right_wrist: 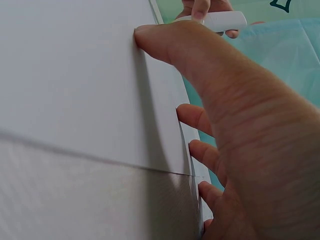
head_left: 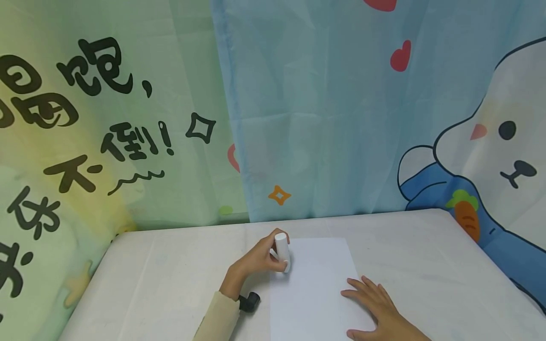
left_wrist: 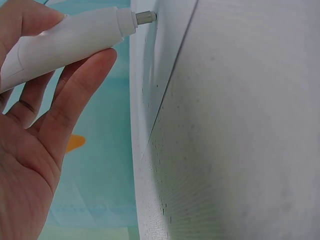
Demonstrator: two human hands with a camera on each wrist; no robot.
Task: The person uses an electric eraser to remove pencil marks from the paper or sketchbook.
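A white correction pen (head_left: 281, 247) stands nearly upright, tip down, over the upper left part of a white sheet of paper (head_left: 313, 289). My left hand (head_left: 259, 257) grips its body between thumb and fingers. In the left wrist view the pen's metal tip (left_wrist: 145, 18) is uncapped and right at the paper's surface. My right hand (head_left: 377, 310) is spread over the sheet's right edge, holding nothing. Its thumb (right_wrist: 150, 40) rests on the paper, and the other fingertips reach along the edge in the right wrist view.
The sheet lies on a table with a white cover (head_left: 170, 274). Behind the table hangs a curtain (head_left: 315, 118) printed with hearts and a cartoon animal, beside a green one with black lettering. A small black device (head_left: 250, 302) sits at the left wrist.
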